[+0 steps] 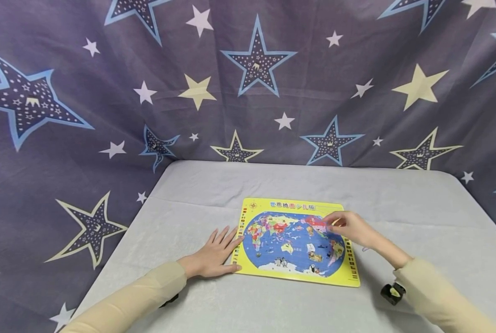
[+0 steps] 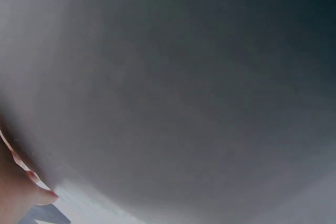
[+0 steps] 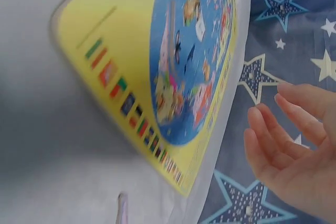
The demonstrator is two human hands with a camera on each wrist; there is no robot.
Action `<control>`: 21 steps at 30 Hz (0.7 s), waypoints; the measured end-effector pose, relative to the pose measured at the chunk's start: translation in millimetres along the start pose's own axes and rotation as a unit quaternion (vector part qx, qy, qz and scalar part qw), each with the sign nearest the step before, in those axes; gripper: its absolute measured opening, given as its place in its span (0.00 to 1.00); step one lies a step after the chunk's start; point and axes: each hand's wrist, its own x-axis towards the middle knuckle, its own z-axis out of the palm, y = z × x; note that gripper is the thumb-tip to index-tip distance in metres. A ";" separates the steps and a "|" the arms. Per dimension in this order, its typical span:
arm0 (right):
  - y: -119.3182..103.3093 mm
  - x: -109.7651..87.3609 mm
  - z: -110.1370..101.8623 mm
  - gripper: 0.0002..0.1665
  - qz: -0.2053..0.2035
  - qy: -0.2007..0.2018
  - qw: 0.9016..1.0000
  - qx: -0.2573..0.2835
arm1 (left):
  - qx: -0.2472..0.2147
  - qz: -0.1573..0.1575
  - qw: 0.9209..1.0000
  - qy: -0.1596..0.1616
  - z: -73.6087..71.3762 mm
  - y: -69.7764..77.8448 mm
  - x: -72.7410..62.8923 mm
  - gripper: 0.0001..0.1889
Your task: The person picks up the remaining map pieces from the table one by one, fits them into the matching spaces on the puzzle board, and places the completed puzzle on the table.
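Observation:
A children's world map board (image 1: pixel 295 277), with a yellow border and a blue oval map, lies flat on the table. My left hand (image 1: pixel 212 254) rests at its left edge, fingers spread, with fingertips and thumb touching the border. Over the map's upper right side is my right hand (image 1: pixel 350 227), fingers loosely bent. In the right wrist view the right hand (image 3: pixel 299 140) shows nothing between its fingers and thumb; contact with the map cannot be told. A thin strip (image 3: pixel 172 40) stands out on the board there. The left wrist view is mostly grey blur with part of the left hand (image 2: pixel 18 192).
A grey cloth covers the table (image 1: pixel 198 199). Just right of the board lies a small purplish thing (image 3: pixel 122 208), its kind unclear, partly under the right wrist in the head view. A star-patterned curtain (image 1: pixel 273 125) hangs behind and beside the table.

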 end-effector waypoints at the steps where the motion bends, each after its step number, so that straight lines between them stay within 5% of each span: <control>1: 1.9 -1.6 -2.3 0.14 0.001 0.005 1.000 -0.005 | 0.000 -0.001 1.000 0.000 -0.1 0.0 0.0 0.42; 21: 48.8 -34.5 -34.3 0.13 0.017 0.045 0.998 -0.039 | -0.001 0.002 1.000 -0.002 -1.3 -0.2 -0.4 0.42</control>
